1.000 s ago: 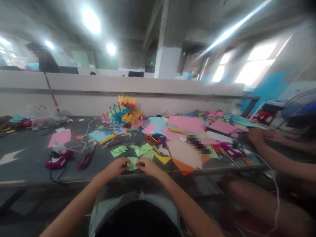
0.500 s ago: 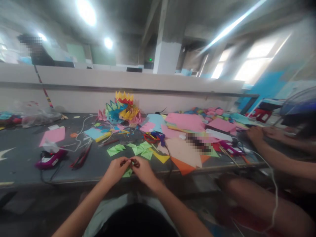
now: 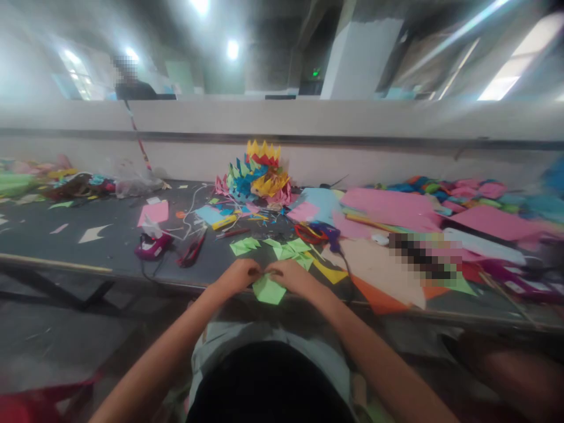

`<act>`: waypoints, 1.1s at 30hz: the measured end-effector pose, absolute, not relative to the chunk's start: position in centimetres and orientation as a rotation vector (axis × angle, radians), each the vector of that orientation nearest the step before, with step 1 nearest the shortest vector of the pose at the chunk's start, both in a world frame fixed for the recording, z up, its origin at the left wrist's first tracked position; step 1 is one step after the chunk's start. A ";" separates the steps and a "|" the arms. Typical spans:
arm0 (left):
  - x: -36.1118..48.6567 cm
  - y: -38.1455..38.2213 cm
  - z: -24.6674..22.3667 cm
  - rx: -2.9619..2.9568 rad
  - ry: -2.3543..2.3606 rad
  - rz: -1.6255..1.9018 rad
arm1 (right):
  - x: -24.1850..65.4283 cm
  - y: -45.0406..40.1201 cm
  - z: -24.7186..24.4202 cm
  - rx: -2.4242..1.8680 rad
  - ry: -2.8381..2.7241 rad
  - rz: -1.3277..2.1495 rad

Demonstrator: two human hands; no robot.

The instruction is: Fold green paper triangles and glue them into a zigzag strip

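At the front edge of the table, my left hand (image 3: 241,274) and my right hand (image 3: 291,276) meet with fingertips pinched together. Between them hangs a sheet of light green folded paper (image 3: 269,291), held by its upper edge; the fingertips hide part of that edge. Just beyond my hands lie folded green paper pieces (image 3: 245,245), with several more green pieces (image 3: 288,249) to the right. A yellow paper strip (image 3: 328,270) rests beside my right hand.
Purple glue gun (image 3: 152,245) and red-handled pliers (image 3: 192,249) lie left. Behind are a yellow cutter (image 3: 224,222), red-handled scissors (image 3: 311,234) and colourful paper crowns (image 3: 263,170). Pink sheets (image 3: 392,205) and beige paper (image 3: 379,270) cover the right. A low partition (image 3: 198,161) stands behind.
My view has swung to the left, and the neighbouring person's arms have left the picture. More of the green paper shows below my hands, its face turned toward me.
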State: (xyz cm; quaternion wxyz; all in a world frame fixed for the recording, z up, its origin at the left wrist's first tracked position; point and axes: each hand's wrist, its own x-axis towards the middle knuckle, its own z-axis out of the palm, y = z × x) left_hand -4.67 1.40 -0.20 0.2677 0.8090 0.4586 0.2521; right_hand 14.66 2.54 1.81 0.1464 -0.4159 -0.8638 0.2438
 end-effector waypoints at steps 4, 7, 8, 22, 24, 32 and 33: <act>-4.7 1.5 -0.9 2.251 1.175 0.657 | 14.8 2.7 0.9 -1.294 -2.376 0.663; -4.6 1.4 -0.9 2.259 1.189 0.653 | 15.1 2.7 0.6 -1.364 -2.290 0.687; -4.5 1.3 -0.9 2.268 1.205 0.650 | 15.2 2.7 0.5 -1.365 -2.283 0.705; -3.5 0.1 -0.1 2.318 1.417 0.608 | 17.3 2.0 -0.3 -0.953 -2.414 0.664; -3.5 0.0 -0.2 2.343 1.423 0.605 | 17.3 2.1 -0.4 -0.927 -2.434 0.668; -3.8 0.0 -0.1 2.600 1.419 0.424 | 17.3 2.4 0.3 -0.928 -2.560 0.639; -3.9 -0.1 0.1 2.641 1.403 0.383 | 17.3 2.4 0.4 -0.931 -2.588 0.631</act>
